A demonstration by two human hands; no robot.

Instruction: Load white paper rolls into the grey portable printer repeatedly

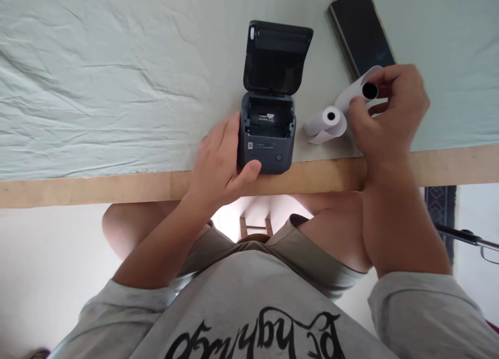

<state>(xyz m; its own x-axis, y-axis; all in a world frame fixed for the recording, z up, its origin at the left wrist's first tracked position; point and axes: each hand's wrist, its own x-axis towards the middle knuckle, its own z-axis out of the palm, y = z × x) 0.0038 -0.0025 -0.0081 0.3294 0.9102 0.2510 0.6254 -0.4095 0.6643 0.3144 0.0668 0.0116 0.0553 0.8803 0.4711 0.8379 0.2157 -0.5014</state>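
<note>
A dark blue portable printer point(266, 154) lies near the table's front edge, its black lid point(276, 57) raised and its inner compartment exposed. My left hand point(220, 164) holds the printer along its left side, the thumb at its lower corner. To the right, my right hand point(390, 109) grips a larger white paper roll point(353, 95) with a black core, thumb and fingers at its end. Beside it, nearer the printer, a smaller white paper roll point(322, 126) rests on the cloth with its loose end partly unrolled.
Behind the larger roll lies a dark phone point(362, 31) in a case. A pale green, wrinkled cloth point(117, 78) covers the table, with a bare wooden strip point(97, 191) along its front edge. Below are my legs and a thin black and metal rod point(463, 236) at the right.
</note>
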